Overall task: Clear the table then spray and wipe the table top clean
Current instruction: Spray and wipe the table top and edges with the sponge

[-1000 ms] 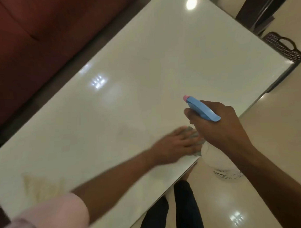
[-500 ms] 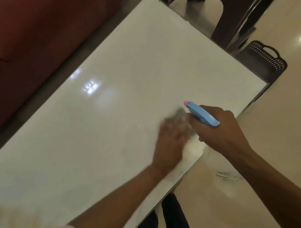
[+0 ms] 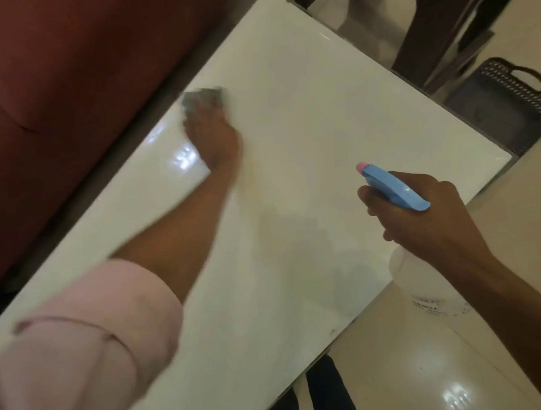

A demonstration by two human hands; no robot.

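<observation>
The glossy white table top (image 3: 306, 117) fills the middle of the view. My left hand (image 3: 213, 136) reaches across it to the far edge by the sofa and presses a grey cloth (image 3: 198, 98) flat on the surface; hand and cloth are blurred by motion. My right hand (image 3: 416, 212) grips the neck of a spray bottle with a blue head and pink nozzle (image 3: 388, 185), held above the table's near edge. The bottle's white body (image 3: 425, 285) hangs below my wrist, partly hidden.
A red-brown sofa (image 3: 59, 89) runs along the table's far side. A dark perforated basket with a handle (image 3: 504, 95) stands on the floor past the table's right end, beside dark chair legs (image 3: 435, 39). Shiny beige floor (image 3: 437, 367) lies on my side.
My left hand has swept the cloth from the near edge by the bottle across to the far edge of the table. The right hand kept the bottle almost still.
</observation>
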